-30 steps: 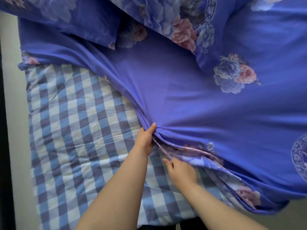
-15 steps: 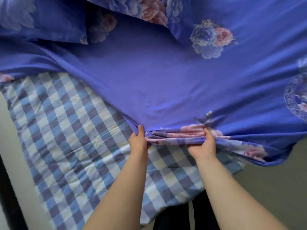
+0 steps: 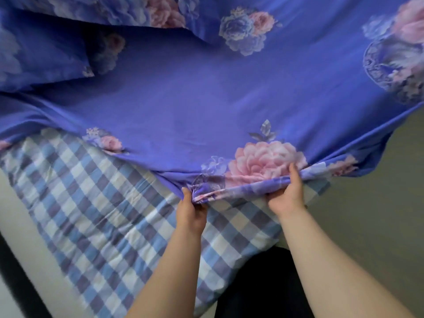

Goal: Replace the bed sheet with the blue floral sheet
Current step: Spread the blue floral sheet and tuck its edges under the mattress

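Note:
The blue floral sheet (image 3: 183, 106) lies spread over the upper part of the bed, with pink and blue flowers printed on it. Its near edge is bunched and folded under. My left hand (image 3: 191, 212) grips that bunched edge at the middle, thumb on top. My right hand (image 3: 288, 193) grips the same edge further right, beside a large pink flower. Below the edge, the blue and white checked cover (image 3: 96, 203) of the mattress shows bare.
A matching floral pillow (image 3: 43, 53) lies at the upper left, and more floral bedding (image 3: 142, 10) sits along the top. Grey floor (image 3: 367, 203) runs along the right of the bed. A pale strip and a dark edge (image 3: 13, 271) border the bed's left side.
My hands have moved apart along the sheet's edge, the right one going right. The bunched edge has spread wider and a large pink flower now shows. The camera has shifted.

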`<action>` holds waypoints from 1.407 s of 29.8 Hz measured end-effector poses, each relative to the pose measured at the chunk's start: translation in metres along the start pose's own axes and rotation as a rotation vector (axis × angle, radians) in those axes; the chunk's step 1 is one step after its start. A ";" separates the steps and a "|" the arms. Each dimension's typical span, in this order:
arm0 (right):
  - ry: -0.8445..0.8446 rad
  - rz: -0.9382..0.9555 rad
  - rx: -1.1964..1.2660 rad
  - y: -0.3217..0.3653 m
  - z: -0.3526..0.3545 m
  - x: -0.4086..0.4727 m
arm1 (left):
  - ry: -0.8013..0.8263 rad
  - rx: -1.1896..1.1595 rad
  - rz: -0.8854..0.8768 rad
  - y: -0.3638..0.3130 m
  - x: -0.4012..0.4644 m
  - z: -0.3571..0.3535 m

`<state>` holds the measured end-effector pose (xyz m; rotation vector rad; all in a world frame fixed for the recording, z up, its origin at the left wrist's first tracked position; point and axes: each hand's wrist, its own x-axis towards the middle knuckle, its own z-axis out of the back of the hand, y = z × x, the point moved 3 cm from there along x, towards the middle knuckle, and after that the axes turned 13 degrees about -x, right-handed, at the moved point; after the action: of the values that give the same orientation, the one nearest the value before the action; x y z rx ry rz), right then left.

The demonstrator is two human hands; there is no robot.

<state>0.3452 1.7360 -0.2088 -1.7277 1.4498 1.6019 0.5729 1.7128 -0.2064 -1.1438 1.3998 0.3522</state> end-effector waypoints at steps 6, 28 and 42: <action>0.052 -0.097 -0.190 -0.056 0.068 -0.042 | -0.024 0.041 0.142 0.042 -0.024 0.006; -0.259 -0.170 -0.047 -0.095 0.200 -0.074 | 0.233 -0.264 0.169 0.093 -0.119 0.108; -0.125 -0.109 -0.067 -0.196 0.210 -0.108 | 0.106 -0.268 0.035 0.053 -0.133 0.300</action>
<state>0.4236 2.0310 -0.2427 -1.6795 1.2359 1.6855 0.6766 2.0268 -0.1775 -1.3734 1.4982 0.5219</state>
